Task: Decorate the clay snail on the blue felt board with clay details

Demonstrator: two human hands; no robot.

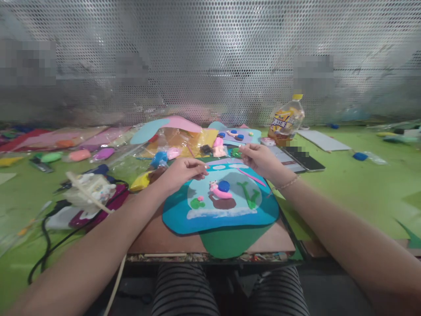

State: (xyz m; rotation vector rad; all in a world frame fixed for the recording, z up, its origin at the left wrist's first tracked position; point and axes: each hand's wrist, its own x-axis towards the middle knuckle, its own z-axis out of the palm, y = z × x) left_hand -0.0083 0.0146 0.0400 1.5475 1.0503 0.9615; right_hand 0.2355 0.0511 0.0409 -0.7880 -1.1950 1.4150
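In front of me lies a blue foam-sheet picture (177,221) with a pale blue middle. A clay snail (221,191) with a pink body and a blue shell sits on it, over a brown patch. Green clay weed (250,195) is at its right, and a green clay lump (197,202) with a pink bit at its left. My left hand (189,170) hovers above the picture's upper left, thumb and fingers pinched. My right hand (258,159) is pinched too, over the upper right, above a pink tool (251,177). Whatever sits between either hand's fingertips is too small to make out.
Behind the picture are bagged clay lumps (161,159) and another decorated sheet (237,135). A drink bottle (287,120) and a phone (304,159) stand and lie at right. Cables (49,245) and a white-and-purple object (92,193) are by my left arm. A perforated metal panel (210,57) rises behind.
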